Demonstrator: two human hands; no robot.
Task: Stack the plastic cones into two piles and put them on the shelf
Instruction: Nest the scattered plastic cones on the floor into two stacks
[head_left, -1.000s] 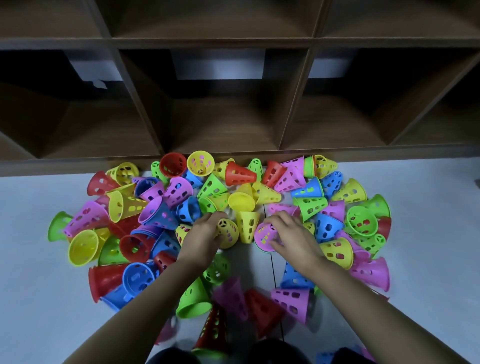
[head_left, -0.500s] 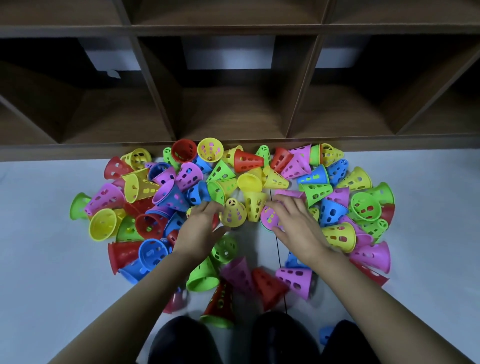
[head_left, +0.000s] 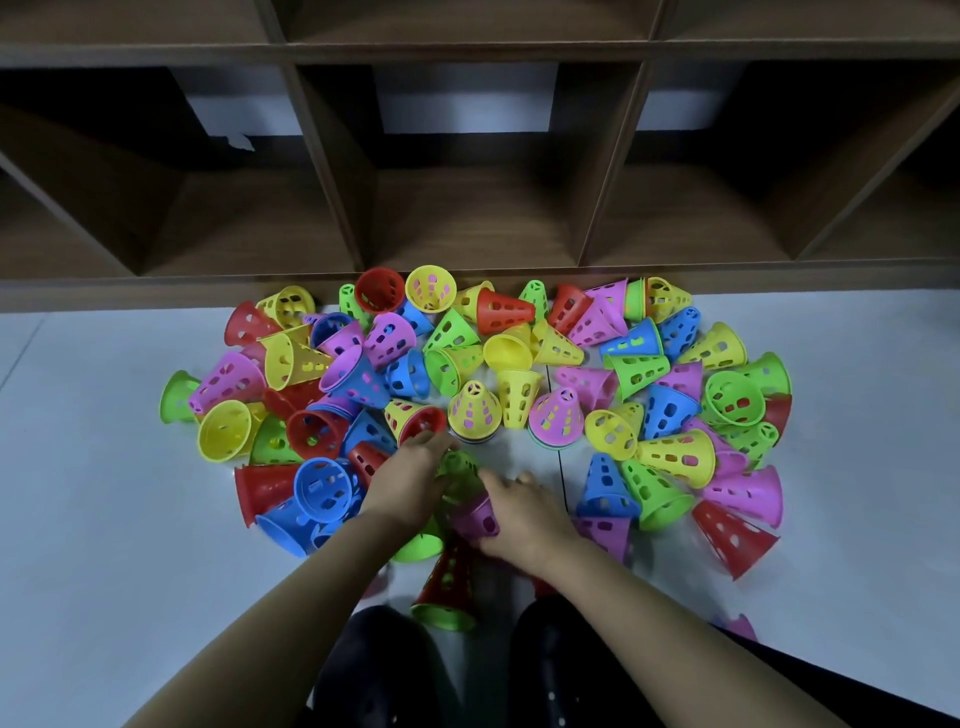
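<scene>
- Step in hand: stacking. Two starter piles stand upright at the middle of the spread, a yellow-topped pile (head_left: 474, 410) and just to its right a pink-topped pile (head_left: 555, 418), each showing only a few rims beneath its top cone. By this reading the task is at an early stage.
- The heap of loose cones (head_left: 636, 371) lies on the pale floor (head_left: 104, 519) in a broad arc before the shelf (head_left: 467, 234); most lie tipped on their sides. No cone is seen in any shelf compartment.
- The left hand (head_left: 410, 483) lies against a green cone (head_left: 460, 470) just nearer the person than the yellow-topped pile. Blur hides whether its fingers wrap the cone or merely rest on it.
- The right hand (head_left: 524, 512) grasps a magenta cone (head_left: 477, 515), fingers above and thumb below. This cone lies on its side, touching the green one.
- Both hands sit close together, near the two piles but apart from them. A red cone (head_left: 447, 577) lies nearer the person, between the forearms.
- Next move, as judged: turn each held cone mouth down, centre it over a pile's tip and press lightly until it nests. A tilted cone may jam or topple the short pile.
</scene>
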